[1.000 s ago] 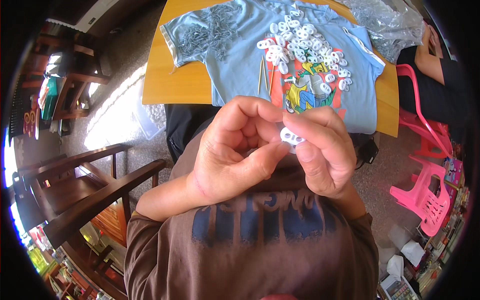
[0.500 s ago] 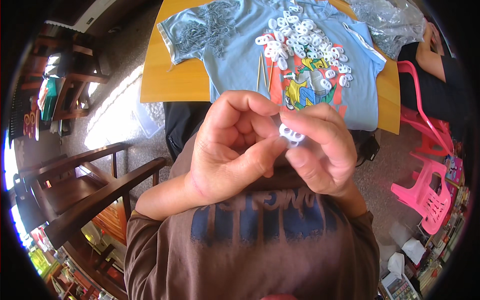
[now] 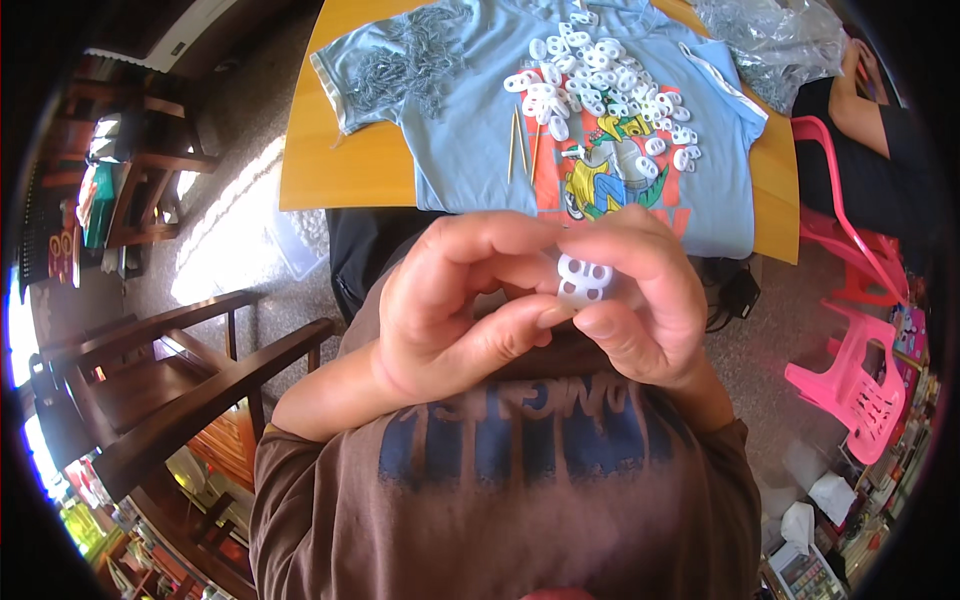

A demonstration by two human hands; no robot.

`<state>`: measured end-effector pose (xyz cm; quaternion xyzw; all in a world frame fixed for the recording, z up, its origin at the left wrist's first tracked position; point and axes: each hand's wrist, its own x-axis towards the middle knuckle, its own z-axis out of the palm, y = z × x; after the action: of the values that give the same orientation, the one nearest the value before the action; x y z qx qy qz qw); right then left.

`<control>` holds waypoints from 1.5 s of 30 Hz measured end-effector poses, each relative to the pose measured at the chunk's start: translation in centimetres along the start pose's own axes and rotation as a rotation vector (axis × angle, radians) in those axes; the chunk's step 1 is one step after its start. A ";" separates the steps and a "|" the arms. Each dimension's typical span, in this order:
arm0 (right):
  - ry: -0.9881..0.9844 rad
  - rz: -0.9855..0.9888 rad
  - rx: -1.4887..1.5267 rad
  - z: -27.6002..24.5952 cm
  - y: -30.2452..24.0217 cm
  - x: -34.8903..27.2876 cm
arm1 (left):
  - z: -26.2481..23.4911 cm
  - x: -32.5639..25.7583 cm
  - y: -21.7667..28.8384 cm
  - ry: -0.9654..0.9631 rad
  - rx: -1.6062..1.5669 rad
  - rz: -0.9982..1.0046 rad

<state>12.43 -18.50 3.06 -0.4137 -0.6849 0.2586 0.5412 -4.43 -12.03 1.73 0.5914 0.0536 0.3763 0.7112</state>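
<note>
The small white piece (image 3: 585, 277) sits between our fingers, below our pointing fingers and just above our thumbs. It faces us straighter than a moment ago, and the thumb of our left hand (image 3: 435, 305) has slid lower, so more holes show. We think that means our hold is shifting as we turn the piece. Our left hand and right hand (image 3: 662, 305) curl around it, but we can't tell which fingers pinch it. It looks smooth, with two dark holes above two more.
</note>
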 end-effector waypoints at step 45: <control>0.060 -0.001 -0.003 0.6 -0.1 0.0 | 0.6 0.2 1.4 0.137 -0.116 -0.284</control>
<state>11.82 -18.48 2.99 -0.4218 -0.6690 0.2448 0.5609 -4.63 -12.40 3.16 0.5090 0.1632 0.3136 0.7849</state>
